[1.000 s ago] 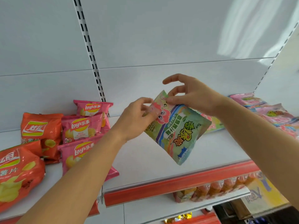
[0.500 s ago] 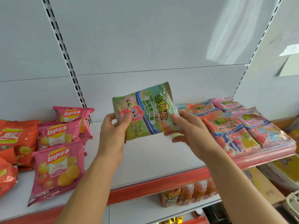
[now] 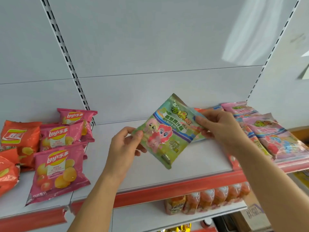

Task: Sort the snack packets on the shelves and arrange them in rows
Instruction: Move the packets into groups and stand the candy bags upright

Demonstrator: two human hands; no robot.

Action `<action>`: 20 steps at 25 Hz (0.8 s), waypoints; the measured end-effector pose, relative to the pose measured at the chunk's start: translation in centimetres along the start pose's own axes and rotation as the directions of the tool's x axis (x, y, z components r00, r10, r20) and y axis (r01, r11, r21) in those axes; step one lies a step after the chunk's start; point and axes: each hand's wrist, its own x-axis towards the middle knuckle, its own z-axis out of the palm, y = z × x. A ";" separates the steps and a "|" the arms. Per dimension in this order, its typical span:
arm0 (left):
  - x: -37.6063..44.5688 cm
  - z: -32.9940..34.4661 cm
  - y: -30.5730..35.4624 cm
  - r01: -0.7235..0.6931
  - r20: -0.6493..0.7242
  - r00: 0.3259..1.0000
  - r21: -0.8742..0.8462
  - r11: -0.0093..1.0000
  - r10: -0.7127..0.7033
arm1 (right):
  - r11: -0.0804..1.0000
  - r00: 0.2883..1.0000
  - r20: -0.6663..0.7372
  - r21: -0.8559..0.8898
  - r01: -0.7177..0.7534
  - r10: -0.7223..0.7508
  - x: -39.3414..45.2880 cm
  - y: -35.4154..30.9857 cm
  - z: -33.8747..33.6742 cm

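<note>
Green packet (image 3: 168,131) tilted; pink packets (image 3: 274,136) beside it.

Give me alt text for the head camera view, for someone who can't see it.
Two bare hands, left hand and right hand, hold a green cartoon-pony snack packet tilted above a white shelf. Pink Lay's bags lie to the left; pink pony packets lie to the right.

Your green packet (image 3: 167,131) with pink and yellow cartoon ponies and a rainbow stripe, pink crisp bags (image 3: 58,171) with yellow-red logos, orange bags (image 3: 20,139), red-edged white shelf (image 3: 175,186)
</note>
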 end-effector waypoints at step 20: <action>-2.1 8.2 -3.5 -0.314 0.257 0.949 0.769 0.557 0.180 | 0.702 0.985 0.157 -0.709 0.063 0.070 8.4 -1.3 -5.4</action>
